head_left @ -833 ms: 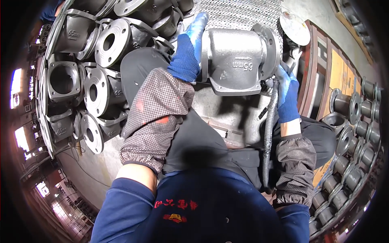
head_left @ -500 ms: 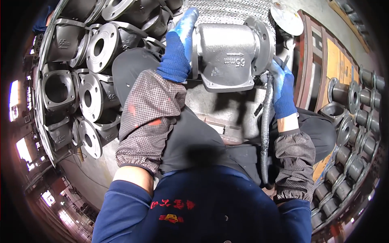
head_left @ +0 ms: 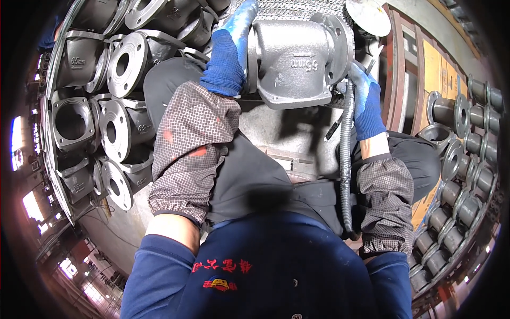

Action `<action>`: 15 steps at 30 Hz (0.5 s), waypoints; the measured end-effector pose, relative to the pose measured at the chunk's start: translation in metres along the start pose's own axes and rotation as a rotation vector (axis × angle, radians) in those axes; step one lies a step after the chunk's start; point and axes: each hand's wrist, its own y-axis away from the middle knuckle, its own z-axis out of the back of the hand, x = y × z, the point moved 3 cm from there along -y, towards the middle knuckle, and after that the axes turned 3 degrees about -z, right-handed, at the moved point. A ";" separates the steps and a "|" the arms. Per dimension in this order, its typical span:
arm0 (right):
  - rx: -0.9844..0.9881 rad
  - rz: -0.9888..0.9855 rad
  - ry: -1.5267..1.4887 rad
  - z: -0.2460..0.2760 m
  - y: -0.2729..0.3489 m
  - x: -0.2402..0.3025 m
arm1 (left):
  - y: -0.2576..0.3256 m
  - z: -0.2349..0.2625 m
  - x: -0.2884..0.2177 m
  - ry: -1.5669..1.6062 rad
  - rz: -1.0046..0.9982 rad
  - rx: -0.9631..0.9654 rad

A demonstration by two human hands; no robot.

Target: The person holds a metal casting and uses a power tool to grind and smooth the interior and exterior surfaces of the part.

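Note:
A grey cast-metal valve body point(head_left: 294, 66), round flanges at both ends and a square flange toward me, lies at the top middle. An arrow is cast on its side. My left hand point(head_left: 234, 50), in a blue glove, is closed against the left flange; its fingertips are partly hidden. At the right flange my right hand point(head_left: 364, 90), gloved too, is closed with its fingers partly hidden behind the metal. A grey corrugated hose point(head_left: 346, 165) runs down beside that hand, and a thin dark rod sticks up by its fingers. What it grips I cannot make out.
Flanged valve bodies point(head_left: 125, 66) are stacked at the left. More flanged castings point(head_left: 467, 212) stand in rows at the right. A reddish metal frame point(head_left: 394, 74) and a pale round disc point(head_left: 367, 17) are beyond my right hand. My knees flank the work area.
The view has shifted slightly. The valve body and both hands appear a little higher and farther left, with the left hand's hold unchanged.

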 end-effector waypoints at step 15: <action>0.041 0.164 0.149 0.014 0.045 0.034 | 0.024 0.004 -0.007 0.538 0.427 -0.065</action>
